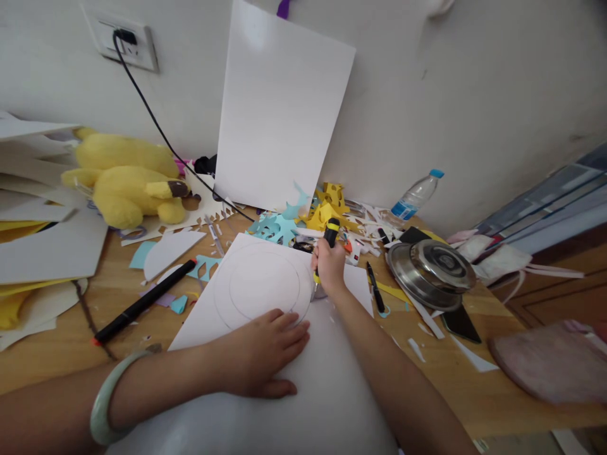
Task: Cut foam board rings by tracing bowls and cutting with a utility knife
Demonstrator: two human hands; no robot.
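A large white board (199,316) lies on the table, with two circles, one inside the other, drawn on it. My left hand (265,354) rests flat on the board over the lower edge of the circles, fingers stretched out. In my right fist (329,262) is a yellow and black utility knife (332,231), held upright. Its blade points down at the board by the right side of the outer circle; whether the tip is in the board I cannot tell.
Cut paper scraps (279,227) lie behind the board. Left are yellow plush toys (137,183) and a black tube (142,303). Right are a black pen (375,287), a steel bowl (431,272), a phone (461,323) and a bottle (417,194). Another white board (284,107) leans on the wall.
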